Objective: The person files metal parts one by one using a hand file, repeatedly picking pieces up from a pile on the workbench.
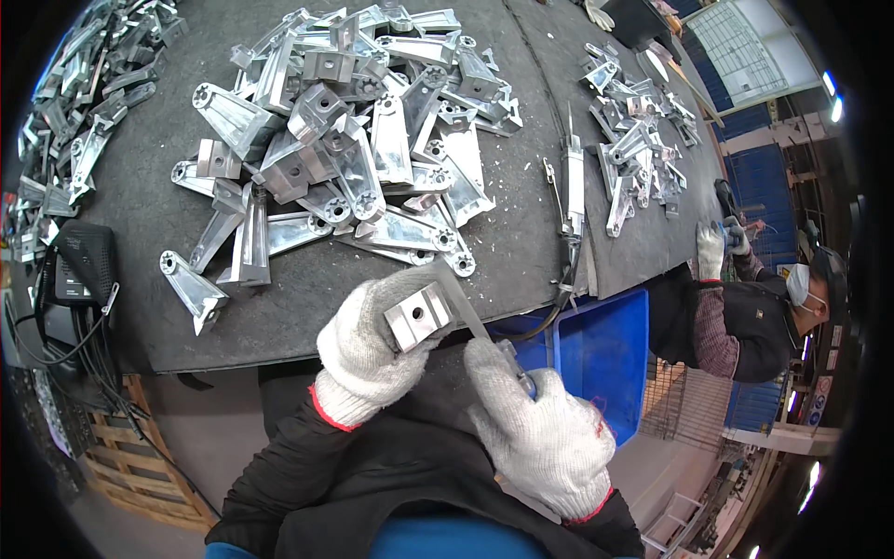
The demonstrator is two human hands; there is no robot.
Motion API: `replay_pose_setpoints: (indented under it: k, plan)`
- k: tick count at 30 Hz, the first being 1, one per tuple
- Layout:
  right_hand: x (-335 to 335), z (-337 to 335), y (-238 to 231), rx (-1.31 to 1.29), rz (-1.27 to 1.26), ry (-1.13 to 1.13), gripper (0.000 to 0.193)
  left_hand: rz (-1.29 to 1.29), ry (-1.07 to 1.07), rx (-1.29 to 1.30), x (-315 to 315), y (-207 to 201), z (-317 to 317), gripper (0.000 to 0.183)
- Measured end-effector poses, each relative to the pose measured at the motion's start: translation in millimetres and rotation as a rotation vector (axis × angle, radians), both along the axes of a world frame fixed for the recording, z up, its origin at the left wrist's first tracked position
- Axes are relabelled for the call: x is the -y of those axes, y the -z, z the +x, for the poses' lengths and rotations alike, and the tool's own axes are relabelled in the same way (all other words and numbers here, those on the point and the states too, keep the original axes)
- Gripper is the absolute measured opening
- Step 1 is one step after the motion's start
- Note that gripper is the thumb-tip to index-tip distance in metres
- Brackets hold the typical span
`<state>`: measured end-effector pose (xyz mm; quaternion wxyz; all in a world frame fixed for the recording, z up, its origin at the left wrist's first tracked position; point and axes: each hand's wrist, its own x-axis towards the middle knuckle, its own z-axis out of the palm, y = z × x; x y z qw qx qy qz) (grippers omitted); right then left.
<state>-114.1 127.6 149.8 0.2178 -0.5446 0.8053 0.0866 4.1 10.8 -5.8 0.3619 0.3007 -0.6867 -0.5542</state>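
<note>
My left hand point(368, 340), in a white knitted glove, grips a silvery cast-metal bracket point(418, 317) with its square end and round hole facing up. In my gloved right hand point(545, 429) is a flat file point(468, 309), its grey blade slanting up and left along the bracket's right edge. Fingers partly hide the file's handle. Just beyond both hands, a large heap of similar metal brackets point(340, 154) covers the middle of the dark worktable point(521, 265).
A slim air tool point(573, 182) with a hose lies right of the heap. More brackets lie in piles at far left point(79, 121) and right point(643, 140). A blue crate point(601, 363) stands beside the table edge. A black device point(84, 265) with cables sits left. A masked co-worker point(745, 321) works at right.
</note>
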Motion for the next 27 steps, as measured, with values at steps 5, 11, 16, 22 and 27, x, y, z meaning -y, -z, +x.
replay_pose_setpoints:
  k: [5, 11, 16, 22, 27]
  plan:
    - [-10.0, -5.0, 8.5, 0.111, -0.169, -0.055, 0.062, 0.164, -0.055, -0.104, -3.2, -1.7, -7.7, 0.058]
    - [-13.0, -8.8, 0.9, 0.302, -0.050, 0.116, 0.073, 0.275, -0.053, -0.229, -5.1, 2.6, -4.7, 0.057]
    - [-22.8, -10.1, 16.9, 0.493, -0.014, 0.090, 0.078, 0.278, -0.018, -0.383, -6.0, 6.7, -6.1, 0.060]
    - [-24.8, -3.2, 19.8, 0.485, 0.067, 0.079, 0.078, 0.241, -0.029, -0.310, -4.5, 6.3, -11.0, 0.060]
    - [-34.6, -9.0, 25.4, 0.520, -0.136, 0.080, 0.083, 0.133, 0.000, -0.244, 9.1, -15.7, -3.6, 0.064]
